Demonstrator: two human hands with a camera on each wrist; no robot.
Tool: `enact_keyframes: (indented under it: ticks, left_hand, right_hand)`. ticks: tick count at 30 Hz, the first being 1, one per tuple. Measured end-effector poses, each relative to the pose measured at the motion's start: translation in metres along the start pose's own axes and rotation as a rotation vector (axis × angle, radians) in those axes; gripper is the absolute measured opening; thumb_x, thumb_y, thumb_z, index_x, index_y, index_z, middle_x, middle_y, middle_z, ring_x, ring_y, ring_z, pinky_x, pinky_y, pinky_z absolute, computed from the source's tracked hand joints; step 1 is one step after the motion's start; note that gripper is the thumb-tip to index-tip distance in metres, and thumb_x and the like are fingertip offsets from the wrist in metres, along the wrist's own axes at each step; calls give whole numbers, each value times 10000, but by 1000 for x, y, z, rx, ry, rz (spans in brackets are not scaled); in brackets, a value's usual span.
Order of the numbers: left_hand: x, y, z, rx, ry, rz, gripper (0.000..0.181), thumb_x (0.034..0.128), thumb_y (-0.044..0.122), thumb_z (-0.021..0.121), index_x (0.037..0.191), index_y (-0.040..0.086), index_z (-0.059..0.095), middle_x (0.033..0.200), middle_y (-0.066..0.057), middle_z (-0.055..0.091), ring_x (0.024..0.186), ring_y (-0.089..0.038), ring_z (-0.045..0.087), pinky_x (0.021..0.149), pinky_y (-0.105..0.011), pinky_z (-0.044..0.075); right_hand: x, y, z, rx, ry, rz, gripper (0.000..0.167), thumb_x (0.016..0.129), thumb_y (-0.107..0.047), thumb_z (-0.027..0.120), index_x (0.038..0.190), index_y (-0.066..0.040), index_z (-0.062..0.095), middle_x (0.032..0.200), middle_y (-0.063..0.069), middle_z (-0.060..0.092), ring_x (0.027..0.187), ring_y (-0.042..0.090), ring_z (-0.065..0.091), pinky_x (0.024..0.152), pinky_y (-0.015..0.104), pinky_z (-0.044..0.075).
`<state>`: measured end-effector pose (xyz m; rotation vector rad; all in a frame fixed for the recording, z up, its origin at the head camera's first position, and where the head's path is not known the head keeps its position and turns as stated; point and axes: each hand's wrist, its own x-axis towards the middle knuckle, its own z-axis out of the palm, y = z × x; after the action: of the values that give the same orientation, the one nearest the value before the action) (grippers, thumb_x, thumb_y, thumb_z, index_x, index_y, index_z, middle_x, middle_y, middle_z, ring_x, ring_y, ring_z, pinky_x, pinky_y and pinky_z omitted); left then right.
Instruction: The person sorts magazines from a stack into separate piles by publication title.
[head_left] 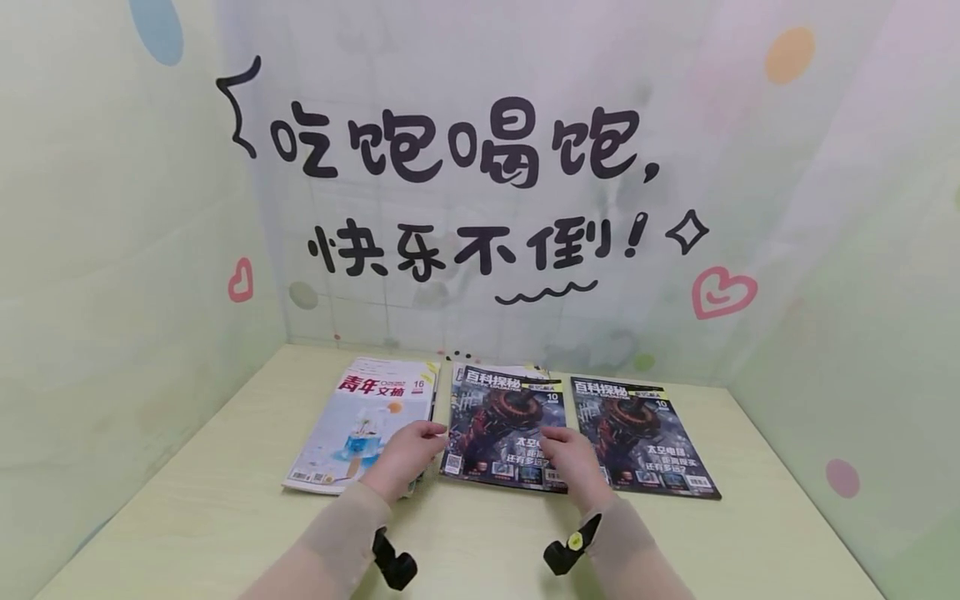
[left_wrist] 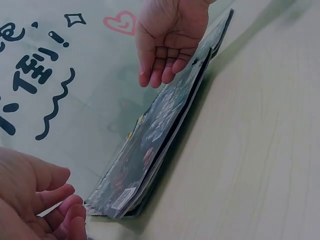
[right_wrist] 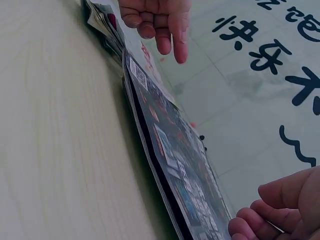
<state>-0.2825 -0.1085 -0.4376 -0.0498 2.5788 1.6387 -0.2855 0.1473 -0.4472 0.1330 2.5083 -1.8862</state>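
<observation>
A dark-covered magazine (head_left: pixel 498 425) lies in the middle of the table on top of other magazines, whose edges show at the back. My left hand (head_left: pixel 408 458) hovers by its left edge, fingers loosely bent. On the other side, my right hand (head_left: pixel 573 462) is over its right edge. Both wrist views show the left hand (left_wrist: pixel 35 200) and right hand (right_wrist: pixel 280 210) with nothing between their fingers, apart from the magazine cover (right_wrist: pixel 170 145). A white-covered magazine (head_left: pixel 352 433) tops a stack to the left. Another dark magazine (head_left: pixel 645 437) lies to the right.
A pale wood-look table (head_left: pixel 487 542) carries the magazines. Behind and beside it hang printed fabric walls (head_left: pixel 465 317) with black lettering and coloured shapes. Each wrist wears a strap with a small black camera (head_left: pixel 393 562).
</observation>
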Motion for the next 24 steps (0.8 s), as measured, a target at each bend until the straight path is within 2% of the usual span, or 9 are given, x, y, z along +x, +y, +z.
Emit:
enact_keyframes:
  ticks: [3, 4, 7, 10, 16, 22, 24]
  left_hand:
    - [7, 1, 14, 6, 18, 2, 365, 940, 183, 589, 1264, 16, 591, 1166, -135, 622, 858, -237, 576, 695, -388, 506]
    - [10, 1, 18, 8, 28, -1, 364, 936, 168, 591, 1262, 7, 590, 1179, -152, 617, 891, -264, 584, 724, -408, 516]
    - [14, -1, 25, 46, 53, 10, 384, 933, 126, 582, 1284, -31, 567, 1259, -205, 580, 1124, -324, 553, 913, -452, 492]
    - [15, -3, 29, 73, 60, 11, 417, 930, 85, 558, 1317, -67, 527, 1312, -248, 536, 1223, -391, 482, 996, -511, 430]
    - [13, -5, 31, 76, 51, 21, 430, 907, -11, 492, 1327, -101, 504, 1290, -262, 545, 1196, -377, 497, 961, -503, 457]
    - [16, -6, 34, 47, 69, -2, 454, 901, -26, 476, 1350, -92, 479, 1320, -271, 515, 1210, -379, 484, 923, -477, 476]
    - [16, -4, 35, 9, 71, -18, 470, 905, -4, 481, 1368, -81, 462, 1273, -269, 539, 1085, -356, 561, 836, -440, 516]
  right_hand:
    - [2, 6, -7, -23, 49, -10, 372, 941, -106, 545, 1259, 87, 566, 1264, 252, 555, 1148, 387, 525, 969, 505, 441]
    - [3, 7, -9, -24, 60, -10, 367, 939, -98, 548, 1251, 95, 566, 1259, 257, 556, 1153, 395, 523, 977, 509, 436]
    - [4, 14, -11, -64, 89, -12, 348, 924, -81, 574, 1218, 104, 583, 1224, 256, 580, 1137, 396, 535, 966, 504, 446]
    - [4, 19, -12, -119, 110, -4, 331, 907, -74, 608, 1191, 96, 604, 1179, 237, 608, 1093, 367, 560, 922, 479, 479]
    - [3, 22, -15, -164, 136, 11, 342, 880, -35, 637, 1190, 106, 607, 1172, 262, 599, 1041, 335, 565, 825, 435, 516]
    - [3, 22, -19, -149, 119, 26, 363, 874, 8, 616, 1211, 139, 580, 1248, 309, 544, 1125, 396, 527, 815, 423, 522]
    - [3, 22, -20, -133, 118, 34, 368, 876, 12, 613, 1218, 142, 572, 1259, 316, 532, 1130, 403, 522, 819, 426, 523]
